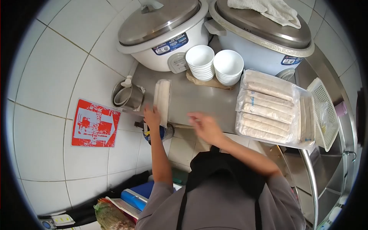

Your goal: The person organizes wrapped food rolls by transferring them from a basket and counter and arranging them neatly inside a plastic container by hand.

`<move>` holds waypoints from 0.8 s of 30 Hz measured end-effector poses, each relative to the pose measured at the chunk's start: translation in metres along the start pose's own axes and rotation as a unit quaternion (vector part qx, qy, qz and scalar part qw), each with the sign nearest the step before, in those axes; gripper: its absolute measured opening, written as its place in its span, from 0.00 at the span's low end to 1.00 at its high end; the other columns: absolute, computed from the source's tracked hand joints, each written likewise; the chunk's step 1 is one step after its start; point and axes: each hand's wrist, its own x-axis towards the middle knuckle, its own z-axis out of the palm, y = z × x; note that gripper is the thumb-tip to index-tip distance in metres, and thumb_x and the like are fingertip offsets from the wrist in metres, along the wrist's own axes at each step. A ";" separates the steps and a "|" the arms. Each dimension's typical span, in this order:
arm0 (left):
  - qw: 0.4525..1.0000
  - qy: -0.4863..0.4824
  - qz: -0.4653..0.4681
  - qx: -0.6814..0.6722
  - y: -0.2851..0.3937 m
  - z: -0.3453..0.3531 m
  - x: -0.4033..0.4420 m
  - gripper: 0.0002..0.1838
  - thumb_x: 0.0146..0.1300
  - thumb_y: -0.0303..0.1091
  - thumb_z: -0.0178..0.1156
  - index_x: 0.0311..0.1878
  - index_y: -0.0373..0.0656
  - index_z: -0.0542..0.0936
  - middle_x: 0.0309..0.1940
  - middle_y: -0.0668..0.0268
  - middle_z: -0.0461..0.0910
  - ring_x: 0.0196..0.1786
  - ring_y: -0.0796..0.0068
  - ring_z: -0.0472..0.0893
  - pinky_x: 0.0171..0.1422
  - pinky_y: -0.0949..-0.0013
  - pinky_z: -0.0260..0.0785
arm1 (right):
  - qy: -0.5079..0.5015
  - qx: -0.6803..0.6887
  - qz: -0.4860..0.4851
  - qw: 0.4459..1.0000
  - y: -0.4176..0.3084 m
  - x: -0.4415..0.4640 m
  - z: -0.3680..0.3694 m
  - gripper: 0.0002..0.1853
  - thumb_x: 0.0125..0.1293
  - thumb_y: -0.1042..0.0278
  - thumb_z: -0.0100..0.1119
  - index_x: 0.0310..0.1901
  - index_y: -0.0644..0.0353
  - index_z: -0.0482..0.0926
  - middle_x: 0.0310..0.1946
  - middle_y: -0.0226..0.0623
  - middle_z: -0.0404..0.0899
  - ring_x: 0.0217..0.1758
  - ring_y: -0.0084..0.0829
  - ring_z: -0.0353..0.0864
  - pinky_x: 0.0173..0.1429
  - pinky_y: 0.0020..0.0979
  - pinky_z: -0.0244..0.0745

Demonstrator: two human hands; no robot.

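A long, pale pack of rolls in clear plastic (163,97) lies lengthwise on the steel counter, its near end at the counter's front edge. My left hand (152,118) is at the left side of that near end, fingers stretched forward and apart; whether they touch the plastic I cannot tell. Over the front edge of the counter, to the right of the pack, is my right hand (207,127), slightly blurred. Its fingers point left, loosely bent and apart, with nothing visible in them. Farther right, a tray (264,143) carries several similar wrapped packs (268,105).
Two large rice cookers (161,42) (260,42) stand at the back, a white towel (266,10) on the right lid. Before them are two stacks of white bowls (200,57) (229,63). Metal pots (128,96) sit left; a white basket (324,115) stands right.
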 end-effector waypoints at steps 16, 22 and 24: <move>0.824 -0.256 -0.099 -0.496 0.048 -0.032 -0.013 0.34 0.58 0.41 0.59 0.61 0.34 0.58 0.51 0.51 0.69 0.51 0.59 0.73 0.51 0.62 0.69 | 0.130 0.064 0.058 0.988 0.061 0.085 0.101 0.25 0.51 0.60 0.63 0.46 0.68 0.71 0.46 0.53 0.72 0.48 0.49 0.73 0.54 0.40 0.68; 0.654 -0.352 -0.018 -0.670 0.128 -0.033 -0.085 0.31 0.63 0.47 0.48 0.62 0.35 0.58 0.55 0.52 0.66 0.57 0.59 0.70 0.60 0.57 0.65 | 0.010 0.135 0.020 0.991 -0.021 0.002 -0.043 0.31 0.60 0.52 0.57 0.59 0.64 0.63 0.44 0.48 0.74 0.46 0.36 0.75 0.50 0.32 0.69; 0.653 -0.373 0.057 -0.656 0.182 -0.041 -0.119 0.30 0.61 0.40 0.54 0.62 0.35 0.57 0.56 0.52 0.66 0.57 0.61 0.70 0.60 0.59 0.64 | 0.079 0.122 0.035 0.989 -0.037 -0.039 -0.080 0.26 0.63 0.57 0.55 0.58 0.64 0.66 0.43 0.43 0.76 0.42 0.28 0.75 0.47 0.28 0.71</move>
